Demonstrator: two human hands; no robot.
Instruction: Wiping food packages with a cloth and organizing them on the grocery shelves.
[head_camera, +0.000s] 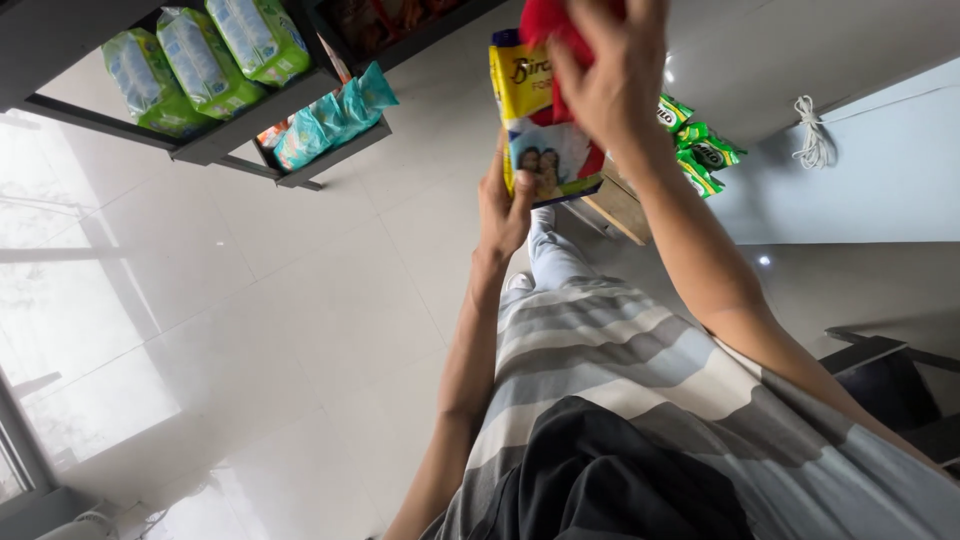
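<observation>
Left hand (505, 205) grips the box (545, 125) from below, fingers wrapped round its lower edge, probably to steady it for the other hand. Right hand (610, 75) is clenched on a red cloth (545, 20) pressed against the top of the box; looks like wiping, hence the two-handed brace.

Box: flat carton, yellow upper part, red and white lower part with a small picture of people on the front. Held out in front of the person, tilted, well above the floor (250, 330).

Relative to the box:
- Upper left: dark shelf (230, 135) with green and blue wrapped packs (200, 60), plus teal packs (335, 115) on a lower tier.
- Just right, behind the forearm: green sachets (700, 145) on a wooden ledge (615, 205).
- Further right: white cord (812, 135) hanging on a pale wall.
- Below: striped grey shirt (640, 380) and pale tiled floor, glossy with window glare.

Cloth's far end is cut off by the frame edge.
</observation>
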